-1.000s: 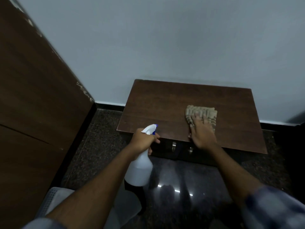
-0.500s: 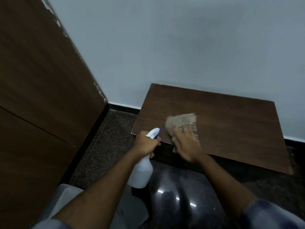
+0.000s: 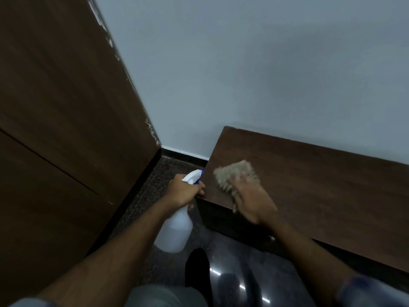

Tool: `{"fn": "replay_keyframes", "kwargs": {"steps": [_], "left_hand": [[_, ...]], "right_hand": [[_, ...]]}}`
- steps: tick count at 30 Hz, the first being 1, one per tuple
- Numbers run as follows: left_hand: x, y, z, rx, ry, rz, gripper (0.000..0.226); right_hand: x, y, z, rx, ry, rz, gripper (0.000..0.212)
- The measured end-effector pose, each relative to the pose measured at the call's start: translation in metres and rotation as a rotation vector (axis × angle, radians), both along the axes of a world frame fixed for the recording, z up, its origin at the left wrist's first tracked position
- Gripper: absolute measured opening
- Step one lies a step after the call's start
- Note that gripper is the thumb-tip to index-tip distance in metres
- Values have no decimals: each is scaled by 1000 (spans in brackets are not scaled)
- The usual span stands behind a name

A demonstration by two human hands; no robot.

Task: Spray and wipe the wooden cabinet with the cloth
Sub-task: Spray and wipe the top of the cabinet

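The low wooden cabinet (image 3: 321, 185) stands against the pale wall, its dark brown top facing me. A shaggy beige cloth (image 3: 234, 175) lies on the top near its front left corner. My right hand (image 3: 252, 201) presses down on the cloth and is blurred with motion. My left hand (image 3: 182, 191) grips the neck of a white spray bottle (image 3: 176, 229) with a white and blue nozzle, held just left of the cabinet's corner, off its top.
A tall dark wooden door or wardrobe panel (image 3: 62, 129) fills the left side. Dark speckled floor (image 3: 155, 187) runs between it and the cabinet, glossy near my knees. A black skirting strip lines the wall base.
My right hand has slid the cloth from the middle of the cabinet top to its front left corner. The camera view has swung left. My left hand still holds the bottle.
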State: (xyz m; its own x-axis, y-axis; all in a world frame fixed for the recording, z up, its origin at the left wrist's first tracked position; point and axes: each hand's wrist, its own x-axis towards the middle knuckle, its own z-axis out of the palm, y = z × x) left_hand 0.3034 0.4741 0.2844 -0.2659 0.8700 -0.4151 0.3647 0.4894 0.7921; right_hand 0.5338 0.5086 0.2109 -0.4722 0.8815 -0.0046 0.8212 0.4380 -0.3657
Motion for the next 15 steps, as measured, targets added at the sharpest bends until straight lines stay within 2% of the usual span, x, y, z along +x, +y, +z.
{"fn": "replay_keyframes", "kwargs": {"steps": [2,4,5,7,9,10,12,14,15], "left_hand": [[1,8,2,5,-10,-12,10],[3,17,8,16,0,-29,11],[4,22,12,24,3,-34,11],[1,35,18,30,10,-27,11],[-6,46,22,34,7,-17,10],[-9,52,21,33,1,-22,11],[-12,61,19,36,-10,-26,10],[-7,69,17,32,-12,-27,9],[-2,73,18,29,-24,-35,13]], "right_hand": [[-7,42,-4,-48,-20,-252,55],[-39,53,4,-97,23,-373,56],[-59,46,4,-95,57,-347,57],[-79,12,5,-32,64,-71,57],[-61,-10,5,34,52,205,58],[-43,0,2,56,59,203,58],[-15,48,-5,64,63,-31,58],[-12,91,4,-57,36,-333,58],[-21,95,5,-106,45,-396,59]]}}
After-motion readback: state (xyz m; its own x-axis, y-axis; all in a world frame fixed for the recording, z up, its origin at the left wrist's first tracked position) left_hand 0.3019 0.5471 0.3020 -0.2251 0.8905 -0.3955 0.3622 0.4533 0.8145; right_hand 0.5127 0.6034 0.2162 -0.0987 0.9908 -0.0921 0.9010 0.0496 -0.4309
